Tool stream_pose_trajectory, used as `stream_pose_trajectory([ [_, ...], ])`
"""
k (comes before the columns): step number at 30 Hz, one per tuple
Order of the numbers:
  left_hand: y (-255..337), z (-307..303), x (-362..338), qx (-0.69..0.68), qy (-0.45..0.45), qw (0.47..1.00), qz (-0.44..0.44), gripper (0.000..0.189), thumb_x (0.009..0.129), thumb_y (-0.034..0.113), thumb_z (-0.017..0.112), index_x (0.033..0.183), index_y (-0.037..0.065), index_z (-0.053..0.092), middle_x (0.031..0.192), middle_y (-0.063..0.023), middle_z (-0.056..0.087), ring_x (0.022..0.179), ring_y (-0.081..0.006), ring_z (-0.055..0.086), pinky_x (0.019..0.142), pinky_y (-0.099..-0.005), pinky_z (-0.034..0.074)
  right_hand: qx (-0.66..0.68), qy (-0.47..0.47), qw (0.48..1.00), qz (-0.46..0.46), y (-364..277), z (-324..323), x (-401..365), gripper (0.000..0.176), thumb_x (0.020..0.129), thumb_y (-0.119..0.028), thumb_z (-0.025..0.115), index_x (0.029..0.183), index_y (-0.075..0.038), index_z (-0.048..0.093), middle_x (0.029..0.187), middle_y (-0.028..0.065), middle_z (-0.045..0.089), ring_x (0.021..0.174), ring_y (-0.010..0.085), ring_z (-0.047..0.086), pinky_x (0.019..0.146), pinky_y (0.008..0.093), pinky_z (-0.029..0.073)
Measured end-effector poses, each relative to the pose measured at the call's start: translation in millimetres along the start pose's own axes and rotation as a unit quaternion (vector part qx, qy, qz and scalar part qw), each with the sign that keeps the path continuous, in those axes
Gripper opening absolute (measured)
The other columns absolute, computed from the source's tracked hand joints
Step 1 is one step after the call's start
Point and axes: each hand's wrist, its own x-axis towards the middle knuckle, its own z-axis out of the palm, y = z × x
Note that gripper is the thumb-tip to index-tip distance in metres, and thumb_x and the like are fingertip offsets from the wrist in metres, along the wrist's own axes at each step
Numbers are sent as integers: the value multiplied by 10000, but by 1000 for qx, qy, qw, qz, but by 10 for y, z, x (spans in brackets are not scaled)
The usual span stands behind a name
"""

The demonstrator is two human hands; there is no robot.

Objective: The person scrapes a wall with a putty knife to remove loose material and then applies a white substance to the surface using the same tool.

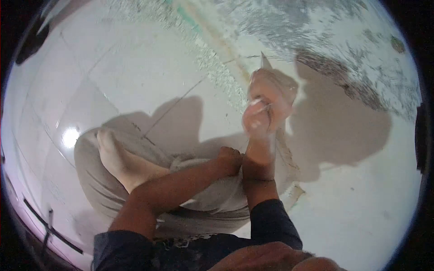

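My right hand is blurred by motion, its fingers wrapped round a tool with a pointed metal blade. The blade's tip sticks out beyond the fist toward the foot of a wall with flaking paint. The tool's handle is hidden in the hand, so its exact kind does not show. My left hand is curled into a fist on my bent knee, close beside the right forearm. Nothing is seen sticking out of it. White flakes and crumbs lie along the floor by the wall.
Pale floor tiles with dark joints spread to the left. My bare foot and grey trouser leg are folded in front of me. A large shadow falls right of my hand. Dark objects stand at the left edge.
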Motion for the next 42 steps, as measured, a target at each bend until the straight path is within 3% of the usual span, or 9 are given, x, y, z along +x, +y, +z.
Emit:
stream_pose_trajectory([
  [6, -11, 17, 115, 33, -58, 998, -7, 310, 871, 245, 562, 1142, 116, 637, 1149, -114, 639, 1066, -264, 618, 880, -434, 487, 44, -63, 997, -3, -61, -79, 131, 130, 859, -109, 573, 982, -65, 574, 996, 92, 579, 985, 299, 551, 937, 398, 441],
  [9, -175, 362, 286, -6, 160, 987, 23, 337, 859, 229, 572, 1175, 117, 609, 1187, -139, 610, 1097, -259, 596, 895, -432, 479, 72, -119, 990, -36, -137, -153, 273, 118, 867, -123, 570, 971, -65, 572, 996, 93, 580, 980, 306, 556, 935, 408, 445],
  [12, 6, 233, 93, -108, 31, 994, 0, 332, 837, 200, 588, 1150, 90, 606, 1188, -170, 597, 1119, -261, 575, 917, -430, 465, 54, -234, 970, -24, -171, -151, 571, 110, 875, -138, 568, 959, -66, 569, 997, 94, 582, 975, 312, 561, 933, 419, 449],
  [14, 57, -122, 44, 24, -98, 994, -30, 348, 870, 208, 539, 1187, 68, 572, 1207, -173, 589, 1130, -268, 568, 918, -423, 465, 48, -277, 960, 0, -225, -181, 607, 108, 881, -147, 567, 952, -66, 568, 997, 95, 583, 972, 316, 564, 932, 426, 452],
  [21, -233, 565, 396, -83, 79, 992, 47, 340, 826, 158, 595, 1149, 48, 598, 1120, -147, 650, 1023, -301, 642, 837, -418, 516, 207, -40, 975, -70, -21, -171, 358, 267, 856, -338, 546, 760, -98, 478, 787, 61, 503, 740, 247, 510, 675, 375, 408],
  [25, 1, 33, 58, -28, 45, 999, -12, 292, 835, 193, 578, 1079, 34, 600, 1023, -180, 658, 984, -331, 647, 830, -443, 513, 268, 17, 943, -195, 55, -157, 462, 397, 842, -447, 534, 650, -116, 427, 667, 42, 457, 608, 207, 479, 529, 345, 383],
  [33, 22, -33, 4, -24, 0, 1000, -9, 363, 822, 203, 631, 1133, 27, 570, 1036, -174, 658, 999, -309, 643, 842, -436, 512, 274, 27, 874, -402, 161, -479, 482, 222, 810, -299, 690, 732, -169, 528, 632, -2, 508, 582, 179, 564, 529, 371, 511],
  [38, 7, 23, 64, -28, -17, 999, -16, 374, 828, 227, 636, 1133, 22, 573, 1058, -178, 651, 1006, -314, 639, 850, -436, 512, 160, 20, 955, -251, 552, -661, 245, 516, 846, -564, 487, 620, -104, 432, 597, 75, 483, 491, 234, 511, 448, 393, 445],
  [42, 69, 54, 60, -41, 8, 999, -26, 349, 787, 209, 664, 1082, 28, 616, 1037, -158, 668, 988, -307, 650, 835, -432, 512, 238, -62, 898, -364, 222, -574, 506, 496, 846, -579, 473, 716, -101, 498, 672, 75, 487, 595, 266, 555, 496, 414, 474],
])
